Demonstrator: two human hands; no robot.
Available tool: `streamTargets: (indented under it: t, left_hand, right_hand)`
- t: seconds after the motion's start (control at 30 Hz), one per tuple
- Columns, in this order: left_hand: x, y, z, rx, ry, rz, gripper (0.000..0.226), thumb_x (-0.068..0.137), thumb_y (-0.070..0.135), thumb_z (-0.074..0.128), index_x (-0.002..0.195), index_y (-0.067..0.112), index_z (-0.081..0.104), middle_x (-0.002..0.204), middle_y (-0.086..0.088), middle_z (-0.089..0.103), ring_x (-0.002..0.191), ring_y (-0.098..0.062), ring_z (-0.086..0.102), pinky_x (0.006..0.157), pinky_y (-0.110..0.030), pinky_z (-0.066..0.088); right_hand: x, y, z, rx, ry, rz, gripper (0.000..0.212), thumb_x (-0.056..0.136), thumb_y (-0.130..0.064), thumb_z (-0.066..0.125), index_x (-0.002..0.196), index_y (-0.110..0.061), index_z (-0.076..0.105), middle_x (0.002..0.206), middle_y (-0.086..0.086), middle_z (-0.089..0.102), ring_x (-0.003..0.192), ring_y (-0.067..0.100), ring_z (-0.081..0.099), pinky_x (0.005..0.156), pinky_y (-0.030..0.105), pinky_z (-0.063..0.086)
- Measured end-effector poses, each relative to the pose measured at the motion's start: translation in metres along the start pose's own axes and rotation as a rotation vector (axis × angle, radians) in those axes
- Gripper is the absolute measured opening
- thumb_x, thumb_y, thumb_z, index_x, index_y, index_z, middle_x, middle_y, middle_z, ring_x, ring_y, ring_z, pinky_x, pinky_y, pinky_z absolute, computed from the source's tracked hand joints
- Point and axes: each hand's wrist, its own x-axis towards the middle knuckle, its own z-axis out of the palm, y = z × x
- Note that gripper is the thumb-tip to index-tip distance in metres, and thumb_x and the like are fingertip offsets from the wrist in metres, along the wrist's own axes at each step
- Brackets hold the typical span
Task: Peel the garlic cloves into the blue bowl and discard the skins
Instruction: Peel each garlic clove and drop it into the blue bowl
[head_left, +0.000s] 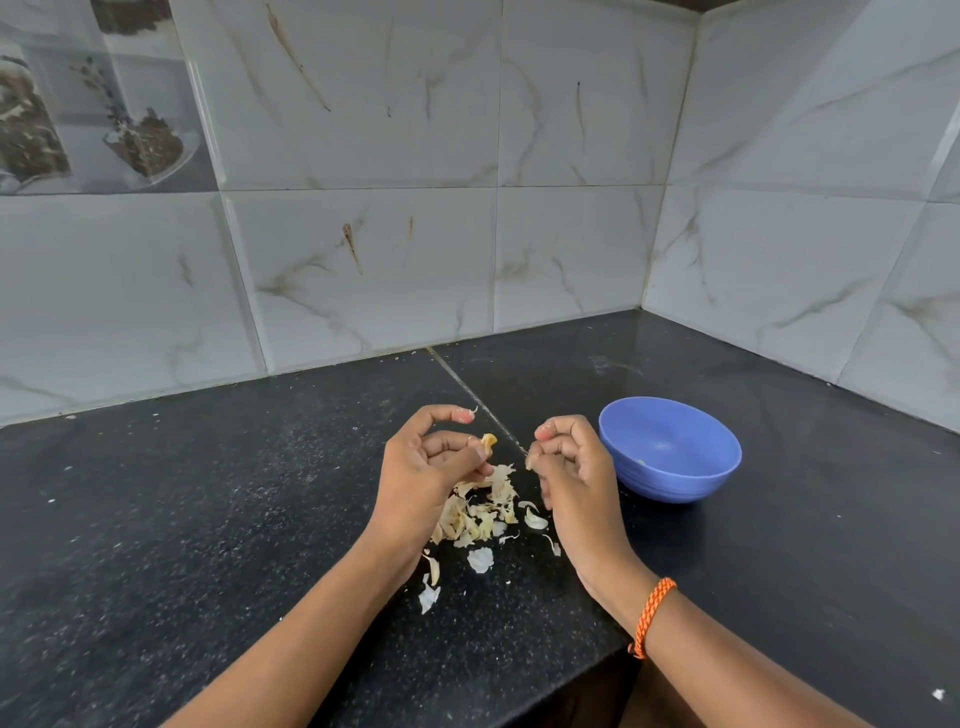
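Left hand (431, 457) fingers pinch garlic clove (488, 441). Right hand (566, 462) fingers pinch skin bit (531, 460). Blue bowl (670, 449) at 3 o'clock, skins (480, 514) under hands on table (208, 519).

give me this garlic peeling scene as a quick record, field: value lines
left hand: left hand pinches a small garlic piece at its fingertips
right hand: right hand is curled, pinching a bit of skin
skins: pile of skins lies on the counter between and below the hands
bowl: blue bowl stands right of the right hand, nearly empty; contents too small to tell
surface: black speckled counter
wrist: orange bracelet on the right wrist
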Motion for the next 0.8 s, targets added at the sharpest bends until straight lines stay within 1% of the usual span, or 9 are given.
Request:
streamTargets:
  t: [0.1, 0.2, 0.27, 0.33, 0.43, 0.5, 0.6, 0.67, 0.8]
  left_hand:
    - [-0.0009, 0.0007, -0.0003, 0.056, 0.002, 0.028, 0.035, 0.095, 0.0, 0.078, 0.126, 0.012, 0.067, 0.09, -0.021, 0.078, 0.083, -0.034, 0.079, 0.079, -0.037, 0.066]
    - [-0.0018, -0.0019, -0.0001, 0.177, -0.004, 0.084, 0.037, 0.094, 0.002, 0.08, 0.125, 0.019, 0.068, 0.09, -0.014, 0.08, 0.084, -0.032, 0.08, 0.084, -0.043, 0.067]
    - [-0.0023, -0.0039, -0.0005, 0.276, -0.011, 0.131, 0.04, 0.092, 0.005, 0.084, 0.124, 0.024, 0.069, 0.091, -0.008, 0.081, 0.084, -0.027, 0.08, 0.083, -0.043, 0.067]
    - [-0.0031, -0.0052, 0.0002, 0.34, -0.02, 0.159, 0.042, 0.089, 0.008, 0.087, 0.122, 0.028, 0.069, 0.091, -0.004, 0.081, 0.084, -0.022, 0.08, 0.083, -0.042, 0.067]
    - [-0.0038, -0.0048, 0.0015, 0.371, -0.022, 0.161, 0.046, 0.086, 0.013, 0.092, 0.121, 0.031, 0.069, 0.09, -0.001, 0.081, 0.084, -0.019, 0.08, 0.084, -0.04, 0.067]
    - [-0.0033, -0.0045, 0.001, 0.381, -0.014, 0.164, 0.047, 0.084, 0.014, 0.093, 0.121, 0.032, 0.069, 0.09, 0.0, 0.081, 0.084, -0.019, 0.08, 0.084, -0.04, 0.067]
    - [-0.0036, -0.0039, 0.0015, 0.418, -0.007, 0.176, 0.048, 0.083, 0.014, 0.094, 0.12, 0.032, 0.069, 0.089, 0.002, 0.08, 0.083, -0.017, 0.079, 0.083, -0.038, 0.066]
    - [-0.0045, -0.004, 0.002, 0.438, -0.017, 0.187, 0.048, 0.084, 0.015, 0.094, 0.121, 0.032, 0.069, 0.088, 0.003, 0.08, 0.082, -0.016, 0.079, 0.083, -0.036, 0.066]
    - [-0.0051, -0.0039, 0.0016, 0.424, -0.031, 0.193, 0.045, 0.086, 0.016, 0.091, 0.122, 0.032, 0.069, 0.089, 0.001, 0.08, 0.084, -0.017, 0.079, 0.084, -0.037, 0.066]
  right_hand:
    - [0.0002, -0.0007, -0.0016, -0.101, -0.04, -0.071, 0.028, 0.105, -0.001, 0.048, 0.11, -0.023, 0.063, 0.082, 0.002, 0.073, 0.069, 0.022, 0.057, 0.065, 0.039, 0.049]
    - [-0.0008, -0.0018, -0.0013, -0.232, -0.084, -0.148, 0.02, 0.103, -0.01, 0.064, 0.114, -0.026, 0.062, 0.081, -0.005, 0.072, 0.075, 0.015, 0.067, 0.072, 0.038, 0.054]
    - [-0.0007, -0.0016, 0.0, -0.264, -0.107, -0.161, 0.032, 0.094, -0.012, 0.079, 0.117, -0.027, 0.062, 0.084, -0.007, 0.07, 0.08, 0.015, 0.067, 0.072, 0.032, 0.056]
    - [-0.0005, -0.0007, 0.0005, -0.247, -0.132, -0.152, 0.041, 0.09, -0.012, 0.085, 0.12, -0.029, 0.062, 0.09, -0.008, 0.069, 0.086, 0.014, 0.068, 0.07, 0.027, 0.057]
    - [0.0006, -0.0007, -0.001, -0.212, -0.115, -0.141, 0.04, 0.095, -0.005, 0.076, 0.124, -0.03, 0.063, 0.095, -0.009, 0.074, 0.095, 0.01, 0.071, 0.073, 0.022, 0.057]
    - [0.0005, -0.0025, -0.0012, -0.174, -0.106, -0.125, 0.036, 0.098, -0.006, 0.071, 0.124, -0.03, 0.064, 0.097, -0.01, 0.077, 0.098, 0.01, 0.072, 0.077, 0.021, 0.057]
    - [-0.0003, -0.0038, -0.0004, -0.121, -0.094, -0.124, 0.03, 0.1, -0.01, 0.07, 0.124, -0.028, 0.064, 0.095, -0.007, 0.078, 0.097, 0.013, 0.074, 0.08, 0.025, 0.06]
    - [-0.0009, -0.0034, 0.0002, -0.127, -0.099, -0.144, 0.032, 0.1, -0.01, 0.071, 0.125, -0.027, 0.062, 0.093, -0.003, 0.079, 0.095, 0.015, 0.076, 0.079, 0.03, 0.062]
    - [-0.0003, -0.0025, -0.0004, -0.119, -0.094, -0.163, 0.034, 0.1, -0.008, 0.071, 0.126, -0.027, 0.061, 0.091, -0.003, 0.079, 0.091, 0.017, 0.076, 0.08, 0.034, 0.063]
